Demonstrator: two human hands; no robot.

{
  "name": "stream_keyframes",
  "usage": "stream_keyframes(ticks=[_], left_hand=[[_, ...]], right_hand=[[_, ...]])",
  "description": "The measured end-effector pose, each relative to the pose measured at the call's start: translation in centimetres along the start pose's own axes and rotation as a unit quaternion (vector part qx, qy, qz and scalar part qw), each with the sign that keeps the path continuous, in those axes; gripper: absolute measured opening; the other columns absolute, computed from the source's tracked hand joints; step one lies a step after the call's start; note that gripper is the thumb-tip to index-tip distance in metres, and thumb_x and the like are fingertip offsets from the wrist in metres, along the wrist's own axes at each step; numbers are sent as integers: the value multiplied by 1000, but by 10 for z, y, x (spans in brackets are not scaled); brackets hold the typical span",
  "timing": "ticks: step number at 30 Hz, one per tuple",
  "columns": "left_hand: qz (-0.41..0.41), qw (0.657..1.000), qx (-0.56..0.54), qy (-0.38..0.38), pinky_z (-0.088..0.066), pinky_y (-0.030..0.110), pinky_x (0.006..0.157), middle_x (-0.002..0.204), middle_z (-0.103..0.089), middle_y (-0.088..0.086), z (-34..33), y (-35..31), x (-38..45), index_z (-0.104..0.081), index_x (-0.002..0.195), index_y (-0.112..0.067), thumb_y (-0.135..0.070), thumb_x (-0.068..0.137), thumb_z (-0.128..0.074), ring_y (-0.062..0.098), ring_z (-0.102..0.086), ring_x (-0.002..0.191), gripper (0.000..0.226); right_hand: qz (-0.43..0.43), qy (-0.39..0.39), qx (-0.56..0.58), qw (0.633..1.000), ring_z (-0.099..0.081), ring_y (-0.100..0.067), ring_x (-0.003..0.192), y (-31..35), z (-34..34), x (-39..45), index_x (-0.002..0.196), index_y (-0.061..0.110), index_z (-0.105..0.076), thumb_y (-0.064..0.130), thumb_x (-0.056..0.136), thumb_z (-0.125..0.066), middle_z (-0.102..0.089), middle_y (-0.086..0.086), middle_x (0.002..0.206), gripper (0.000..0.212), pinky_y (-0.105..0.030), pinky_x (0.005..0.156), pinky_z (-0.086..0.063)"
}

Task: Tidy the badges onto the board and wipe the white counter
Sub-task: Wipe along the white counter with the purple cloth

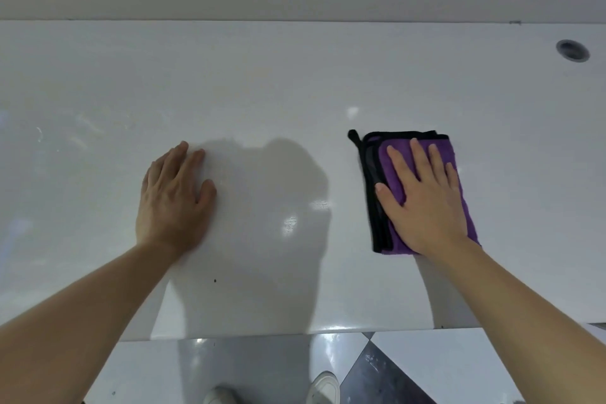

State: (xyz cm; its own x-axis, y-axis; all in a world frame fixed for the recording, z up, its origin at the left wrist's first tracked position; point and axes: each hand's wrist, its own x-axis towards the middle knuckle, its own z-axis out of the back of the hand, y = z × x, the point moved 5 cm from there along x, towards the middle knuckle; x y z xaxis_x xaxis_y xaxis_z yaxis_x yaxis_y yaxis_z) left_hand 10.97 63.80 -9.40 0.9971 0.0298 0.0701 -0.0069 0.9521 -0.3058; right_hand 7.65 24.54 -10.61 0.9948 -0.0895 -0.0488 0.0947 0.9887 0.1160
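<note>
Your right hand [423,200] lies flat on the folded purple cloth [459,174], fingers straight and slightly spread, pressing it to the white counter [262,82]; its black-trimmed edges stack just beside your thumb, a small loop beyond your index fingertip. Your left hand [173,197] rests open on bare counter, fingers together, well apart from the cloth. No badges or board are in view. The cloth looks soft and light, likely to bunch, so press on its middle rather than pinching an edge.
</note>
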Motion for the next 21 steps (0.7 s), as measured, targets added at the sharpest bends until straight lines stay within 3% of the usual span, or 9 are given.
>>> stream_keyframes(ticks=[12,21], left_hand=[[-3,1000,4,6,-17,44,124,162,-33,9,-2,-1,-1,-45,149,-18,-45,94,-33,29,-24,148,62],[-13,1000,-17,-2,-18,45,123,159,-36,9,-2,-1,-1,-49,144,-16,-33,98,-46,30,-27,145,49]], right_hand=[[-20,15,-18,1000,4,-34,159,59,-6,-40,165,36,-8,63,99,-14,-1,-9,173,72,-55,127,-4],[21,21,-1,1000,4,-37,158,151,-20,-72,165,35,-11,61,99,-20,-1,-12,173,71,-59,126,-5]])
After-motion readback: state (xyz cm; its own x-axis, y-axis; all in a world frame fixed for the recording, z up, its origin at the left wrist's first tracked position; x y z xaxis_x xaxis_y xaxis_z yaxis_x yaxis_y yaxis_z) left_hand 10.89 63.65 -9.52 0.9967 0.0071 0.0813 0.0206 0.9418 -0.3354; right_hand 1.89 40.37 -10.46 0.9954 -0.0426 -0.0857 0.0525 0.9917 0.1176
